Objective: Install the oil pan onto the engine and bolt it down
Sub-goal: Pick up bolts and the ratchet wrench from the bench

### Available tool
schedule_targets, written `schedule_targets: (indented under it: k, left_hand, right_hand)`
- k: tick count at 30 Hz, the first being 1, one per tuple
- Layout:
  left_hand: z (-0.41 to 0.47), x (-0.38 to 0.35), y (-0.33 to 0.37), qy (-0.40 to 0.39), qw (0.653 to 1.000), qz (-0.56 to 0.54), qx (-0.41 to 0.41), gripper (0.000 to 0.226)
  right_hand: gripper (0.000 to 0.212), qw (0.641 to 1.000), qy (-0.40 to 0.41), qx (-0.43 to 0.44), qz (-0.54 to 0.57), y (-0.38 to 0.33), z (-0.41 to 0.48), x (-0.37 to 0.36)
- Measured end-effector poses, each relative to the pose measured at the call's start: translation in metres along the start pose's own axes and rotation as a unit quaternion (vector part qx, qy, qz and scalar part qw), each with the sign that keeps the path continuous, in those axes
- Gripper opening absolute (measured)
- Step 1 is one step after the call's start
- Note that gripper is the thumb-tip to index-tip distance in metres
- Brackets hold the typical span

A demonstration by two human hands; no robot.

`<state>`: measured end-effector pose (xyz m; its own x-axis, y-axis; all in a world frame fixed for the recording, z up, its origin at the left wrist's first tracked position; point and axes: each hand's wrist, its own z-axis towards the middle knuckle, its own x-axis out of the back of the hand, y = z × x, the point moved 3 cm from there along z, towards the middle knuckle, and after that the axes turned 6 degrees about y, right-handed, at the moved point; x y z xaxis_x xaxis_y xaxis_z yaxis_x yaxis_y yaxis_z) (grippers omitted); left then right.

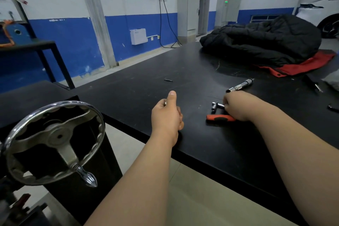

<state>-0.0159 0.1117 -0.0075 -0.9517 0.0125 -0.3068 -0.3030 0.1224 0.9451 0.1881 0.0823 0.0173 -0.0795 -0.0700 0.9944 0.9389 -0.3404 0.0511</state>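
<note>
Head view: a person's L hand [167,113], thumb up and fingers curled, pinches a small silver metal piece [165,104] over the black bench [128,93]. R hand [236,106] has fingers closed round a silver T-shaped socket wrench [216,106] w/ orange-and-black handle, lying on the bench. Just beyond lies a silver extension bar [240,85]. A small dark bolt [167,80] lies farther back; black padded jacket [266,42] at rear.
</note>
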Motion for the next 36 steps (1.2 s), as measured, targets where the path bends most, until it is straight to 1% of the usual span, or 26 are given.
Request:
schedule_targets:
  k: [3,4,6,8,9,10,11,13,14,16,18,19,20,21,22,23,24,26,27,30,32,33,34,36]
  left_hand:
    - [-0.001,0.000,0.000,-0.002,1.000,-0.002,-0.001,0.029]
    - [-0.001,0.000,0.001,-0.002,1.000,-0.003,0.000,0.028]
    - [0.000,0.000,0.000,-0.002,1.000,-0.006,0.003,0.027]
    - [0.000,0.000,-0.001,0.001,1.000,-0.007,0.000,0.029]
    - [0.001,0.000,-0.001,0.003,1.000,-0.004,-0.006,0.031]
    - [0.002,-0.001,-0.001,0.006,1.000,-0.001,-0.012,0.032]
    - [0.002,-0.001,-0.001,0.010,1.000,-0.001,-0.017,0.032]
    - [0.004,-0.001,-0.002,0.013,1.000,-0.008,-0.014,0.034]
    - [0.005,-0.001,-0.002,0.013,1.000,-0.015,-0.009,0.035]
    - [0.009,0.000,-0.003,0.013,0.999,-0.034,0.005,0.038]
    - [0.013,0.000,-0.003,0.016,0.999,-0.044,0.015,0.039]
    - [0.014,0.000,-0.003,0.017,0.999,-0.048,0.019,0.038]
    - [0.015,-0.001,-0.003,0.015,0.998,-0.051,0.022,0.037]
    - [0.016,-0.001,-0.003,0.010,0.998,-0.053,0.024,0.035]
    - [0.017,-0.002,-0.004,0.004,0.998,-0.051,0.026,0.033]
    - [0.017,-0.002,-0.004,-0.002,0.998,-0.049,0.026,0.030]
    - [0.016,-0.002,-0.004,-0.006,0.999,-0.047,0.025,0.028]
    - [0.015,-0.001,-0.004,-0.009,0.999,-0.048,0.024,0.029]
    - [0.014,0.000,-0.004,-0.012,0.998,-0.049,0.026,0.030]
    - [0.012,0.002,-0.002,-0.022,0.997,-0.063,0.043,0.029]
    - [0.013,0.005,-0.001,-0.021,0.994,-0.089,0.058,0.026]
    - [0.013,0.007,0.000,-0.016,0.992,-0.107,0.066,0.025]
    - [0.013,0.008,0.000,-0.008,0.988,-0.131,0.078,0.025]
    - [0.014,0.012,0.000,0.010,0.976,-0.190,0.110,0.028]
  right_hand:
    - [0.022,1.000,-0.009,-0.012,0.002,0.002,0.001,-0.003]
    - [0.021,1.000,0.008,-0.015,0.012,0.003,0.001,-0.004]
    - [0.017,0.992,0.075,-0.034,0.091,0.005,0.002,0.000]
    - [0.013,0.971,0.164,-0.013,0.171,-0.005,0.004,0.008]
    - [0.009,0.963,0.190,0.005,0.191,-0.014,0.006,0.012]
    - [0.012,0.962,0.190,0.027,0.192,-0.027,0.009,0.015]
    - [0.022,0.970,0.170,0.048,0.167,-0.040,0.012,0.015]
    - [0.039,0.989,0.098,0.067,0.093,-0.060,0.020,0.007]
    - [0.040,0.993,0.067,0.070,0.071,-0.066,0.022,0.002]
    - [0.030,0.995,0.037,0.071,0.058,-0.068,0.026,-0.005]
    - [0.013,0.994,0.059,0.084,0.050,-0.068,0.024,-0.004]
    - [0.008,0.991,0.081,0.089,0.052,-0.068,0.021,-0.002]
    - [0.008,0.987,0.110,0.096,0.070,-0.069,0.018,0.003]
    - [0.010,0.977,0.144,0.107,0.115,-0.071,0.014,0.009]
    - [0.013,0.961,0.166,0.121,0.185,-0.073,0.009,0.017]
    - [0.014,0.940,0.170,0.141,0.259,-0.078,0.004,0.026]
    - [0.013,0.921,0.160,0.164,0.316,-0.084,-0.001,0.034]
    - [0.007,0.900,0.127,0.197,0.367,-0.093,-0.006,0.043]
    - [0.003,0.898,0.113,0.204,0.374,-0.097,-0.008,0.044]
    - [0.009,0.886,0.084,0.202,0.408,-0.103,-0.013,0.043]
    - [0.008,0.878,0.069,0.200,0.428,-0.106,-0.016,0.043]
    - [0.006,0.885,0.067,0.194,0.418,-0.106,-0.016,0.043]
    - [0.009,0.903,0.068,0.182,0.382,-0.104,-0.016,0.044]
    - [0.023,0.957,0.069,0.162,0.233,-0.101,-0.018,0.047]
